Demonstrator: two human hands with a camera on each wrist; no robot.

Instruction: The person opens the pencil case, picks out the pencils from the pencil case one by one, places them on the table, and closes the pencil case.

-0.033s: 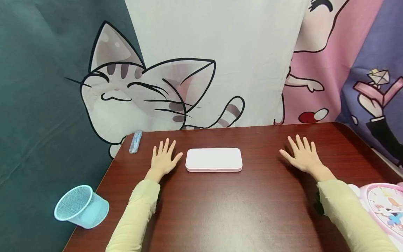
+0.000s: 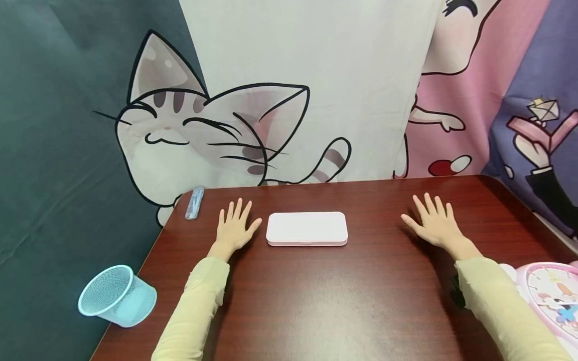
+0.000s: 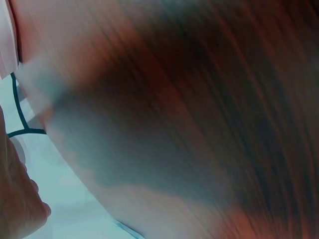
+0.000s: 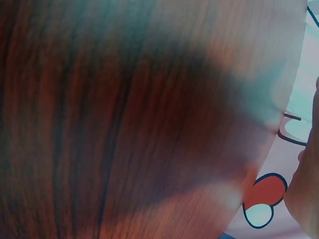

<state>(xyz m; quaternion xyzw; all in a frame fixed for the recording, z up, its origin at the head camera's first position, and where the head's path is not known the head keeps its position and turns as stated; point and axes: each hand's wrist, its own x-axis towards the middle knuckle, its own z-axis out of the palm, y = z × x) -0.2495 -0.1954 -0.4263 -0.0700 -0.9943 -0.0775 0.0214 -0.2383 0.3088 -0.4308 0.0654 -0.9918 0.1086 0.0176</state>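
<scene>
A flat white case (image 2: 307, 229) with rounded corners lies closed on the dark wooden table (image 2: 311, 296). To its left is my left hand (image 2: 233, 231), palm down with fingers spread and holding nothing; the thumb points toward the case without touching it. Well to the right of the case, my right hand (image 2: 434, 224) is likewise spread, palm down and holding nothing. In the left wrist view, part of the left hand (image 3: 20, 194) shows at the lower left edge. Part of the right hand (image 4: 305, 184) appears at the right edge of the right wrist view.
A small light-blue translucent item (image 2: 194, 203) lies near the table's far left corner. At the left edge is a light-blue mesh cup (image 2: 135, 303). A pink and white clock (image 2: 553, 296) stands at the right, beside the right sleeve. Cartoon-printed cloth (image 2: 361, 90) hangs behind the table.
</scene>
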